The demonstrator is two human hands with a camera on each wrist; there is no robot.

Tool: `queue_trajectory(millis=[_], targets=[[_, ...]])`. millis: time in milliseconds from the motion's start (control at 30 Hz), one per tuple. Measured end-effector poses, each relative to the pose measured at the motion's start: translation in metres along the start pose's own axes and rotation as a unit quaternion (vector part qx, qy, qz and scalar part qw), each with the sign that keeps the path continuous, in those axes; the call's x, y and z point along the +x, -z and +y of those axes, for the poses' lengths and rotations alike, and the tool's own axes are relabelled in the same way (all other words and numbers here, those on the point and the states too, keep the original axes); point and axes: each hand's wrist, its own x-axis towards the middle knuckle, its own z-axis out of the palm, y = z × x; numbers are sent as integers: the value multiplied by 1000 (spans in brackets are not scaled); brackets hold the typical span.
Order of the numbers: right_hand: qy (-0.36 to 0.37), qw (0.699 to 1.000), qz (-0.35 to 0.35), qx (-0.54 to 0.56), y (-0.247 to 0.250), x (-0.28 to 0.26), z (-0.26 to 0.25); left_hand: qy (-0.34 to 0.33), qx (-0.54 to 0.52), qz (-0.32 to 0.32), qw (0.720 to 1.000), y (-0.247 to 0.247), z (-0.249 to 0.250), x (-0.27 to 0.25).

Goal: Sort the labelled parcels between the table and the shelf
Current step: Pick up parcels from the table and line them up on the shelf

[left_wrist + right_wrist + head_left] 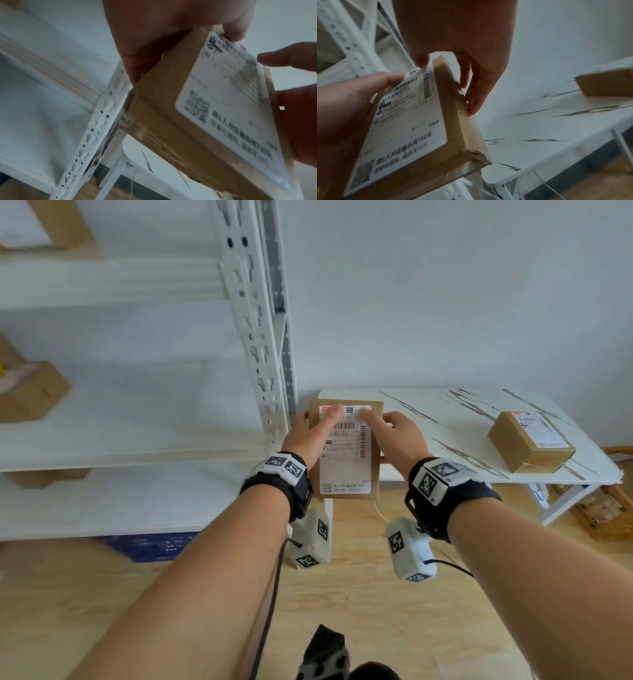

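- A flat brown cardboard parcel [346, 450] was held up in the air by both hands, in front of the left end of the table [462, 419] and just right of the shelf's white upright [260, 344].
- Its broad face was turned toward the person, nearly covered by a white shipping label [345, 453] with a red strip at the top, barcodes in the upper half, a square code at the lower left corner and a line of bold print along the bottom edge.
- Clear tape ran along the parcel's narrow sides, and the lower right corner looked slightly crushed in the right wrist view.
- The left hand [308, 436] gripped the parcel's left edge, thumb pressed on the label near its top, fingers wrapped behind.
- The right hand [397, 440] gripped the right edge, thumb on the label's upper right, fingers curled round the side and back.
- A second parcel [531, 441], a thicker brown box with a label on top, sat near the right end of the table, close to its front edge.
- Further brown boxes [30, 395] stood at the left edge of the shelf [137, 419], blurred.
- A dark blue crate [150, 546] sat on the wooden floor under the lowest shelf board.
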Motion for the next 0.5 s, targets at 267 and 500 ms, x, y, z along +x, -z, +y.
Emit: queue_trajectory(millis=[267, 500], targets=[[64, 998, -5, 1, -102, -42, -83, -15, 6, 57, 998, 139, -9, -24], [136, 990, 24, 15, -181, -81, -177, -91, 58, 94, 990, 276, 9, -38]])
